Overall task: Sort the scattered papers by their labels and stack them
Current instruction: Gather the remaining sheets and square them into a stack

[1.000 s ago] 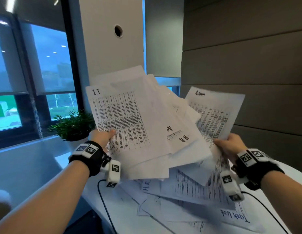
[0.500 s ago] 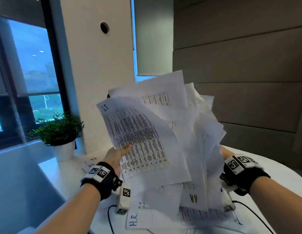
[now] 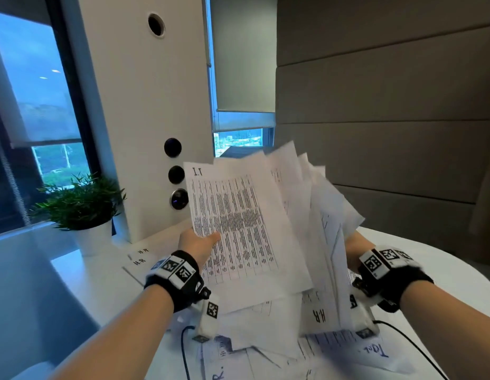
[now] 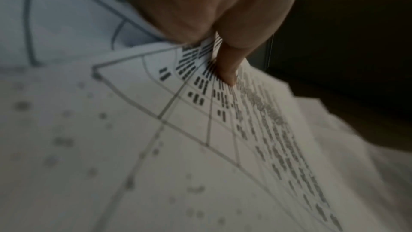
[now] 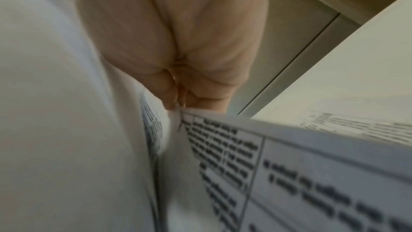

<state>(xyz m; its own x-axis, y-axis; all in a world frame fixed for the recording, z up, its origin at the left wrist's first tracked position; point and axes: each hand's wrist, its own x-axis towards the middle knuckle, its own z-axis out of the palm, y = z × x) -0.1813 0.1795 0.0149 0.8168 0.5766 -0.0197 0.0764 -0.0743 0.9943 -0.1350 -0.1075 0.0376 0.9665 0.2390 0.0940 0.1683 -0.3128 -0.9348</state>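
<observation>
You've got your left hand [image 3: 199,244] and right hand [image 3: 355,246] both pinching a messy fan of papers [image 3: 255,223] mid-frame above the table [image 3: 444,270], so honestly a loose sheet could slip out if you tilt it.

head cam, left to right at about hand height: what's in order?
potted plant → H.R sheets on the table → left hand → I.T sheet → right hand
</observation>
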